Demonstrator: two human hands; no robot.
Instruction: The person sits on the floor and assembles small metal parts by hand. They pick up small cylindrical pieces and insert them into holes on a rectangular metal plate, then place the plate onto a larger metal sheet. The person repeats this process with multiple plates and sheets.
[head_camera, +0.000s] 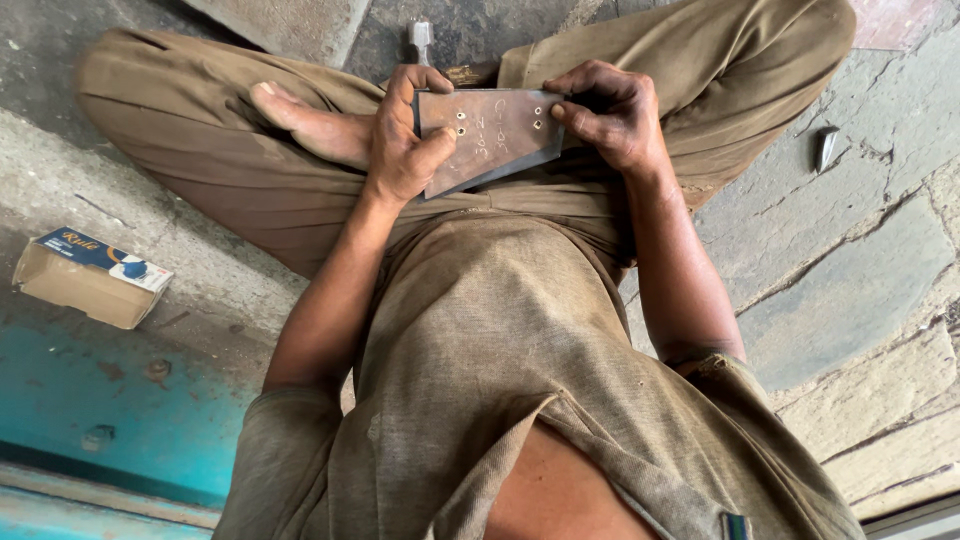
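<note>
Single head view, looking steeply down own torso onto lap, close range; stone floor (850, 250) around.

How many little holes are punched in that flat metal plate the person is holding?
4 show in the flat grey metal plate: two near the left hand, two near the right hand. Fingers cover the plate's edges, so more may be hidden.

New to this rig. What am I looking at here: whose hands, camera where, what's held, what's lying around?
There is one picture, from a camera on the person's head, looking down their chest to crossed legs on a stone floor. No machine: two bare hands. The left hand and right hand grip a flat metal plate with small holes and scratched marks, fingers curled over its edges. On the floor lie a small cardboard box, a small metal piece and a metal tool tip beyond the knees.
</note>
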